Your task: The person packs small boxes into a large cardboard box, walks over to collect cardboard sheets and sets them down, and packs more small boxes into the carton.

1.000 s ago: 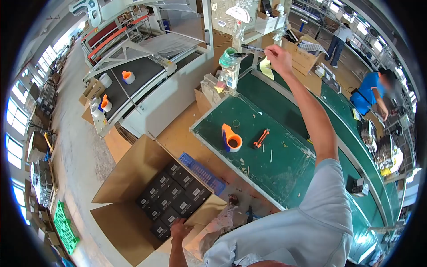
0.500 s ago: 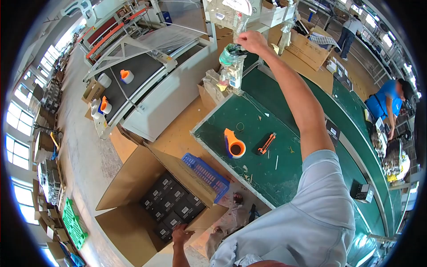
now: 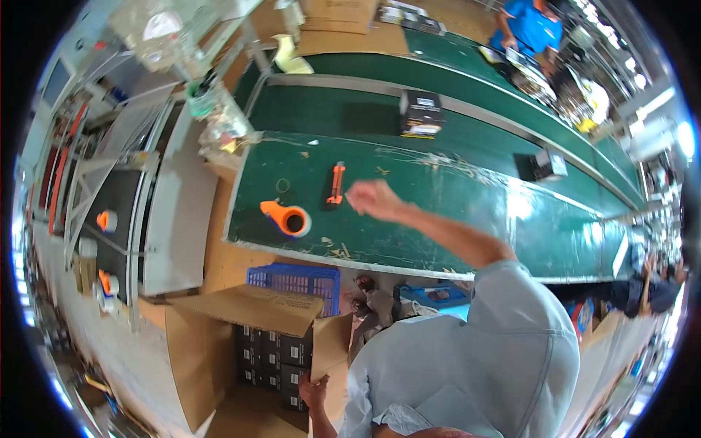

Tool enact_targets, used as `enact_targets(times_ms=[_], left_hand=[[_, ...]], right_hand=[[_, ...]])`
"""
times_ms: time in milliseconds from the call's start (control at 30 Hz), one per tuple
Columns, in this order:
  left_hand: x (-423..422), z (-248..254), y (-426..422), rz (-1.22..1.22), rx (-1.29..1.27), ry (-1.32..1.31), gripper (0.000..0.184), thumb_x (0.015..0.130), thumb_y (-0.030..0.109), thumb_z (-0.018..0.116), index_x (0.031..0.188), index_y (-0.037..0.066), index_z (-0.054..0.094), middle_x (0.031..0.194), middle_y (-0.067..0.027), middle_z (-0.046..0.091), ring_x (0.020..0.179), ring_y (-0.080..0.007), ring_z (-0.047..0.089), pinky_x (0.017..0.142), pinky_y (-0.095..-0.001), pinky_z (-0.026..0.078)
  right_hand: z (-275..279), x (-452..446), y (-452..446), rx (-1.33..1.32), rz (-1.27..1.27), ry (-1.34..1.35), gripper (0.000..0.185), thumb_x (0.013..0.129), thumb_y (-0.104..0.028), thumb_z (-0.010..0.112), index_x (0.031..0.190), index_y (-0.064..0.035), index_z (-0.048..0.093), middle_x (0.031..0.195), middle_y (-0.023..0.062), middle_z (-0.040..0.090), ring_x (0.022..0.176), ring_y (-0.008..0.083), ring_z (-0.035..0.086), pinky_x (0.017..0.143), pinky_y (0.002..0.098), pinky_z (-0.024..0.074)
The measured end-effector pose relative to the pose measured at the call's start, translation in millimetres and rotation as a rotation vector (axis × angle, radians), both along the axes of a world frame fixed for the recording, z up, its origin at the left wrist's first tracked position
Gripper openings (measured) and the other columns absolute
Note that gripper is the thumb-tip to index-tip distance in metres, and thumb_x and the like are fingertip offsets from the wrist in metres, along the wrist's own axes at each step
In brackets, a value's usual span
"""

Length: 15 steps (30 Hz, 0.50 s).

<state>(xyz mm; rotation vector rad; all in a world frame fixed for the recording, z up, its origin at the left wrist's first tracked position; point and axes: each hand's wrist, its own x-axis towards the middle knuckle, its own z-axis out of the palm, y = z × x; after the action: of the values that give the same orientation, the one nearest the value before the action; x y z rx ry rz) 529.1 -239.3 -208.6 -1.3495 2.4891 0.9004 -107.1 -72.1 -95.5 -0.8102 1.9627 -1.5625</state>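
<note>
My left hand (image 3: 314, 390) grips the edge of an open cardboard carton (image 3: 197, 358), at the flap nearest me. Inside the carton stand several small black boxes (image 3: 294, 353) with white labels. Above the green table (image 3: 438, 241) my right hand (image 3: 371, 199) is blurred, its fingers not clearly seen. Just left of that hand lies an orange cutter (image 3: 336, 182). Farther left is an orange tape dispenser (image 3: 288, 220).
A black box (image 3: 421, 114) sits on the green conveyor beyond the table, and another box (image 3: 548, 165) is farther right. A blue crate (image 3: 296, 281) stands behind the carton. A person in blue (image 3: 531, 28) is at the far right.
The view has swung to the right. My right hand has come down from the holder with the green cup to above the table. My left hand remains at the carton's edge.
</note>
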Motion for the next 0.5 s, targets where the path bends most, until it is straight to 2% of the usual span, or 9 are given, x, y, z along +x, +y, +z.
enact_targets(times_ms=[67, 133, 200, 267, 300, 333, 367, 400, 500], left_hand=[[-5.9, -1.5, 0.2, -0.099, -0.037, 0.022, 0.056, 0.059, 0.032, 0.097, 0.102, 0.005, 0.072, 0.093, -0.0153, 0.069, 0.092, -0.0419, 0.067, 0.082, -0.0537, 0.055], [5.4, -14.6, -4.6, -0.122, -0.051, -0.071, 0.057, 0.059, 0.032, 0.097, 0.101, 0.004, 0.072, 0.092, -0.0161, 0.069, 0.091, -0.0427, 0.067, 0.081, -0.0542, 0.054], [10.3, -18.1, -1.0, -0.115, -0.101, 0.011, 0.056, 0.061, 0.035, 0.096, 0.100, 0.004, 0.072, 0.094, -0.0168, 0.069, 0.092, -0.0433, 0.067, 0.080, -0.0550, 0.054], [15.1, -20.6, 1.8, -0.065, -0.075, -0.024, 0.054, 0.064, 0.037, 0.094, 0.100, 0.003, 0.071, 0.096, -0.0180, 0.070, 0.093, -0.0432, 0.068, 0.079, -0.0545, 0.054], [21.1, -29.1, -0.7, -0.089, -0.077, -0.050, 0.051, 0.069, 0.040, 0.092, 0.099, 0.004, 0.072, 0.097, -0.0191, 0.072, 0.090, -0.0433, 0.069, 0.079, -0.0534, 0.056], [19.8, -26.8, -1.2, -0.199, -0.145, -0.014, 0.048, 0.072, 0.042, 0.090, 0.099, 0.006, 0.073, 0.097, -0.0187, 0.072, 0.086, -0.0429, 0.070, 0.077, -0.0532, 0.057], [29.9, -33.6, -1.4, -0.159, -0.147, 0.011, 0.048, 0.074, 0.046, 0.089, 0.098, 0.007, 0.074, 0.094, -0.0175, 0.071, 0.081, -0.0421, 0.070, 0.074, -0.0530, 0.057], [25.0, -23.3, 1.4, -0.212, -0.189, -0.137, 0.050, 0.076, 0.049, 0.086, 0.099, 0.006, 0.074, 0.095, -0.0173, 0.071, 0.085, -0.0399, 0.070, 0.077, -0.0516, 0.057], [25.9, -15.7, 1.6, -0.122, -0.128, -0.138, 0.068, 0.079, 0.049, 0.081, 0.132, 0.012, 0.063, 0.128, -0.0173, 0.064, 0.117, -0.0380, 0.064, 0.096, -0.0513, 0.055]], right_hand=[[-33.5, 66.5, 66.7, 0.154, -0.064, -0.089, 0.019, 0.099, -0.023, 0.066, 0.089, -0.0069, 0.070, 0.076, 0.0022, 0.070, 0.066, 0.0121, 0.070, 0.062, 0.0316, 0.0566], [-72.1, 126.3, 121.7, 0.222, -0.157, -0.105, 0.016, 0.097, -0.021, 0.066, 0.089, -0.0079, 0.071, 0.072, 0.0029, 0.071, 0.065, 0.0131, 0.071, 0.061, 0.0324, 0.0564], [-80.7, 183.2, 156.3, 0.359, -0.169, -0.154, 0.013, 0.094, -0.019, 0.066, 0.090, -0.0089, 0.072, 0.072, 0.0048, 0.073, 0.065, 0.0145, 0.071, 0.062, 0.0336, 0.0571], [-85.2, 229.3, 177.4, 0.370, -0.057, -0.263, 0.012, 0.092, -0.018, 0.066, 0.090, -0.0087, 0.072, 0.074, 0.0061, 0.074, 0.064, 0.0149, 0.070, 0.062, 0.0346, 0.0566], [-93.8, 248.8, 182.1, 0.439, 0.001, -0.100, 0.014, 0.093, -0.021, 0.067, 0.088, -0.0085, 0.072, 0.073, 0.0045, 0.073, 0.064, 0.0157, 0.069, 0.063, 0.0359, 0.0557], [-103.2, 272.0, 183.9, 0.415, 0.014, -0.204, 0.017, 0.093, -0.025, 0.070, 0.089, -0.0089, 0.072, 0.072, 0.0039, 0.072, 0.064, 0.0176, 0.069, 0.063, 0.0371, 0.0551], [-91.3, 284.5, 179.0, 0.544, 0.111, -0.316, 0.018, 0.093, -0.027, 0.073, 0.094, -0.0093, 0.075, 0.079, 0.0053, 0.075, 0.069, 0.0190, 0.071, 0.068, 0.0360, 0.0563], [-90.6, 300.3, 173.5, 0.531, 0.137, -0.149, 0.020, 0.094, -0.027, 0.073, 0.100, -0.0081, 0.077, 0.087, 0.0081, 0.078, 0.075, 0.0194, 0.074, 0.073, 0.0347, 0.0569], [-89.0, 316.0, 151.5, 0.495, 0.304, -0.164, 0.023, 0.096, -0.023, 0.073, 0.108, -0.0032, 0.075, 0.093, 0.0106, 0.078, 0.084, 0.0174, 0.075, 0.078, 0.0331, 0.0581]])
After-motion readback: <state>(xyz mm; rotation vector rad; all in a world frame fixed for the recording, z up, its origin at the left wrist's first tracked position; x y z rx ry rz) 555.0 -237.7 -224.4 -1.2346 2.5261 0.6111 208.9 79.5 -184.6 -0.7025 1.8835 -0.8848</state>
